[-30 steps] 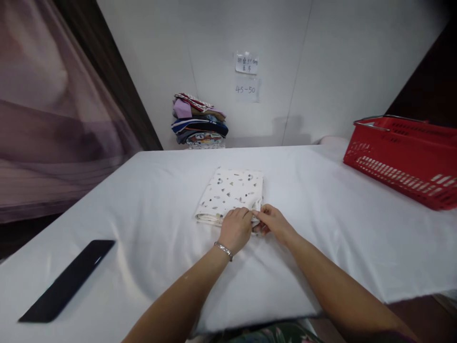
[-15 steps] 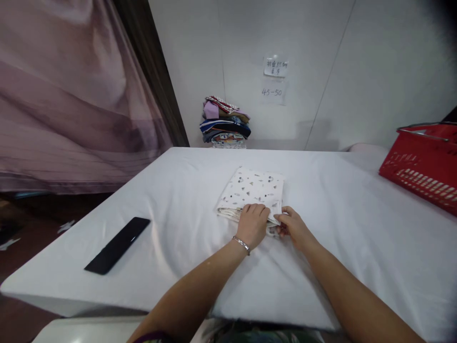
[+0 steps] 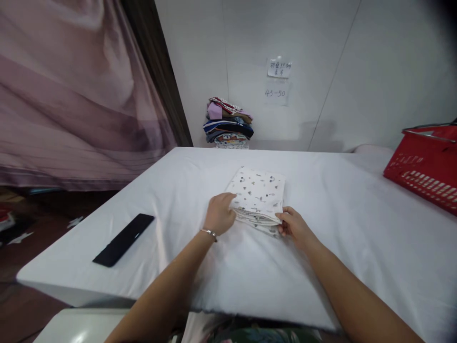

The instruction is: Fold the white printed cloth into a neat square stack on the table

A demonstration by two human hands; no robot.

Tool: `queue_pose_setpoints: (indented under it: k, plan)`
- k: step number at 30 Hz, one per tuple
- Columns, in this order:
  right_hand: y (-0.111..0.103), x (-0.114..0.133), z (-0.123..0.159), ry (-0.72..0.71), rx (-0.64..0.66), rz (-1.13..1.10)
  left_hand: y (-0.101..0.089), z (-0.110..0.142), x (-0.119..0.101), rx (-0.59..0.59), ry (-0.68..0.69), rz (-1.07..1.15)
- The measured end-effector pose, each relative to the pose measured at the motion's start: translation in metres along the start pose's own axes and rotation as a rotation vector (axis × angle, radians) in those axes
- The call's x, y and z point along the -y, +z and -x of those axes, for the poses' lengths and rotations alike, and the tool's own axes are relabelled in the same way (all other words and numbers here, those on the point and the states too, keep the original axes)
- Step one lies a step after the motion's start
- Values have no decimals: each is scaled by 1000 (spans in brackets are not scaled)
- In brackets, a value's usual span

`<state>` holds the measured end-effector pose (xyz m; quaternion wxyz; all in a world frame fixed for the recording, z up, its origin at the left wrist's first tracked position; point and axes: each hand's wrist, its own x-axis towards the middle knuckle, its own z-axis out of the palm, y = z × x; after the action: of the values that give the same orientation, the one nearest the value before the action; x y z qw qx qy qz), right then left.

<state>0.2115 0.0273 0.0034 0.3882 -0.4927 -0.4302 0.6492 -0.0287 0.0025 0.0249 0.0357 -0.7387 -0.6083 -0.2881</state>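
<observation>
A white folded cloth [image 3: 257,190] with small dark prints lies in the middle of the white-covered table, its stacked layers showing along the near edge. My left hand [image 3: 220,213], with a silver bracelet at the wrist, grips the near left corner, thumb on top and the other fingers partly hidden behind the hand. At the near right corner, my right hand [image 3: 292,225] pinches the layers between thumb and fingers.
A long flat black object [image 3: 124,239] lies on the white table cover [image 3: 171,190] at the left. A red plastic basket [image 3: 424,166] stands at the right edge. Behind the table is a stack of folded fabrics [image 3: 228,125]; a pink curtain [image 3: 71,95] hangs at the left.
My left hand has moved left from the middle of the cloth's near edge to its near left corner. My right hand stays at the right corner. The view has shifted slightly.
</observation>
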Motion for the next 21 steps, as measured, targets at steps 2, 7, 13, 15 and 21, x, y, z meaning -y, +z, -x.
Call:
queue_pose_setpoints:
  k: [2, 7, 13, 15, 21]
  plan:
    - [1, 1, 2, -7, 15, -3, -7, 4, 21, 21, -77, -17]
    - [2, 0, 4, -17, 37, -26, -3, 13, 43, 68, -191, 22]
    - [-1, -5, -2, -20, 42, -25, 6, 4, 39, 72, -152, -57]
    - [-2, -4, -2, -7, 39, -14, 6, 0, 37, 84, -117, -98]
    - [-2, -4, -3, -9, 41, -15, 4, -7, 34, 183, -94, -224]
